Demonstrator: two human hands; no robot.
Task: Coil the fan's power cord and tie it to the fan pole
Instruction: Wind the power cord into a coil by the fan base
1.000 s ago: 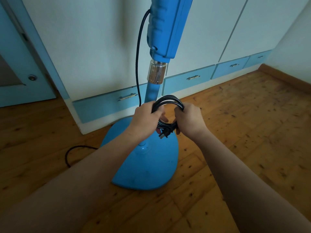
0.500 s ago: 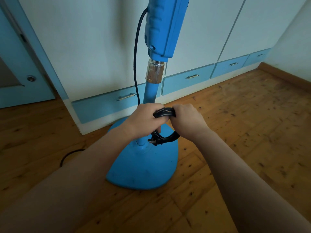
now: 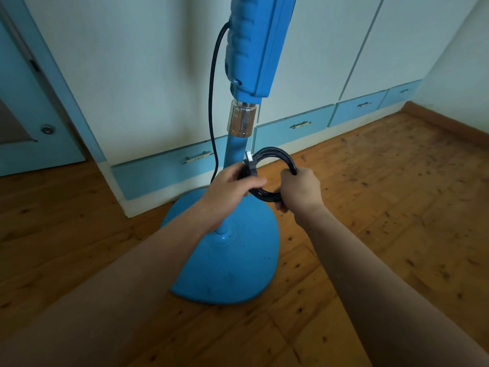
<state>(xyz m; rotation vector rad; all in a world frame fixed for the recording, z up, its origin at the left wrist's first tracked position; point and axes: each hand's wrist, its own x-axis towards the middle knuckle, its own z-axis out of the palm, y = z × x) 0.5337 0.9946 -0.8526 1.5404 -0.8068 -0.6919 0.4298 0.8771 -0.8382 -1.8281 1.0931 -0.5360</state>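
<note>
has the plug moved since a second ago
Yes. The plug was hanging below the hands, near the base; now it points up beside the pole.

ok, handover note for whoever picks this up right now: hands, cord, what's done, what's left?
Left hand: grip closed on the left side of the coiled cord, by the plug, which points up.
Right hand: grip closed on the coil's right side.
The coil is held in the air just right of the fan pole, above the base. The uncoiled length runs down from the fan's upper housing, left of the pole.
Done: cord coiled.
Left: tie the coil to the pole; no tie is visible yet.
</note>
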